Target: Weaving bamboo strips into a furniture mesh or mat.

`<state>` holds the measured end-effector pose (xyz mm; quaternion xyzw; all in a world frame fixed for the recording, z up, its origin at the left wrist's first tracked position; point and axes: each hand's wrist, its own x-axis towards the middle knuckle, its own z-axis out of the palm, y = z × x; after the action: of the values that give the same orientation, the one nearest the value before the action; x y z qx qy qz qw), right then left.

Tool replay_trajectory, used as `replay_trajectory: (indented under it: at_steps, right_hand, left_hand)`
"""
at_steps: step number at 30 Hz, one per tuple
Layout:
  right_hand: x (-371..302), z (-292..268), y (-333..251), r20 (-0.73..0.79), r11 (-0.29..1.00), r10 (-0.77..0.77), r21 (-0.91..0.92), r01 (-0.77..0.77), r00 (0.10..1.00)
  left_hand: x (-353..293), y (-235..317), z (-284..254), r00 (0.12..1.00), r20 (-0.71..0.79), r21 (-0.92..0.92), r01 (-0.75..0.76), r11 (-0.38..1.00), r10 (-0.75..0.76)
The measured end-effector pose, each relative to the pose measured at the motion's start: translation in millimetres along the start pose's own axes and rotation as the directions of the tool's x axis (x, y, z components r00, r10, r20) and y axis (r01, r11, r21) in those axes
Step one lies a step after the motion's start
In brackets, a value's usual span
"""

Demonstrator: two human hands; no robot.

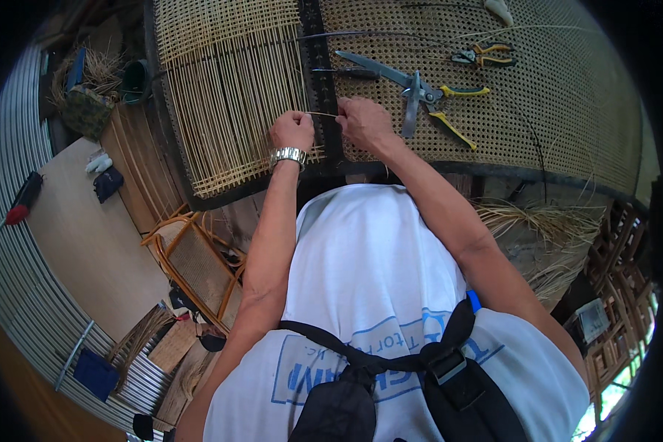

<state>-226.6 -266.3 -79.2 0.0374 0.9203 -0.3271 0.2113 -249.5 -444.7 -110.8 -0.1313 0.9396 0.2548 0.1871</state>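
Observation:
A thin pale cane strand (pixel 323 114) runs between my two hands, just above the dark middle bar of a frame. My left hand (pixel 293 131), with a metal watch on its wrist, is closed on one end over the loosely woven panel (pixel 228 110). Pinching the strand's other end, my right hand (pixel 365 121) is beside the bar, over the finely woven cane panel (pixel 552 96). Large shears (pixel 420 92) with yellow handles lie just beyond the right hand. A black-handled pointed tool (pixel 357 74) rests near their blade.
Pliers (pixel 485 55) with yellow-and-black handles lie farther right on the panel. Loose cane strips (pixel 541 221) hang below its right edge. At left are a rattan chair (pixel 199 258), a pale board (pixel 88 228) and a green bucket (pixel 134 81).

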Motion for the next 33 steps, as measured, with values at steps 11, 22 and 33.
replay_trajectory:
  at_steps: [11,22,33]
  right_hand:
    - [-0.1,6.5,11.0,-0.035,0.998,-0.056,0.013,0.056,0.998]
    - [4.1,12.1,4.3,-0.043,0.995,-0.1,-0.032,0.099,0.994]
    - [4.1,11.4,3.1,-0.028,0.994,-0.1,-0.05,0.098,0.995]
  left_hand:
    - [-1.9,4.9,-5.8,0.999,0.026,-0.003,0.036,0.999,-0.036]
    - [-14.0,-17.3,-7.4,0.983,-0.178,-0.264,0.002,0.964,-0.051]
    - [-27.9,1.6,12.1,0.944,-0.238,0.17,-0.189,0.967,0.227]
